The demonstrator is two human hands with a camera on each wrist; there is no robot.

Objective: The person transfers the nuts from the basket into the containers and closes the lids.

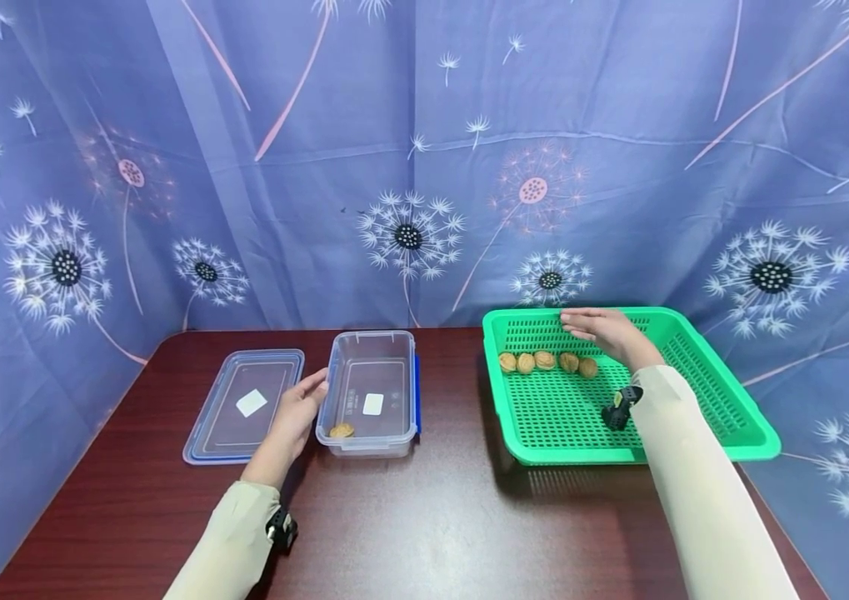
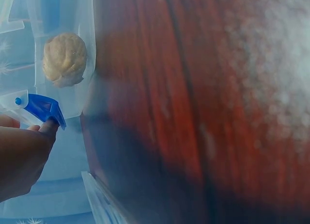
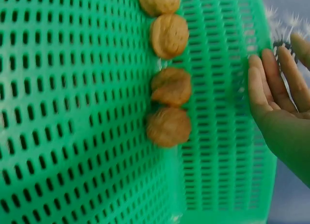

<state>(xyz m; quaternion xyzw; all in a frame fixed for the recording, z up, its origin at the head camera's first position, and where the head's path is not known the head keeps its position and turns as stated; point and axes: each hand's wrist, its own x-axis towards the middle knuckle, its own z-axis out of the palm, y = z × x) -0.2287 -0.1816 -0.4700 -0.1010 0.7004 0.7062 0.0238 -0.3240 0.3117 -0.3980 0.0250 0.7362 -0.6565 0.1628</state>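
Observation:
In the head view, my left hand (image 1: 298, 414) touches the left side of a clear plastic box (image 1: 372, 450). Up close in the left wrist view, a fingertip (image 2: 50, 125) rests against a blue latch (image 2: 44, 109) of this box. One walnut (image 1: 342, 430) lies in the box's near left corner. Over the back part of a green basket (image 1: 581, 456), my right hand (image 1: 607, 330) hovers with fingers extended and holds nothing. Several walnuts (image 1: 544, 360) form a row along the basket's back wall, below and left of that hand.
A clear lid (image 1: 282, 379) with a white label lies on the dark wooden table (image 1: 424, 517), left of the box. Behind the table hangs a blue curtain (image 1: 364, 100) with a dandelion print, close to the basket's back rim.

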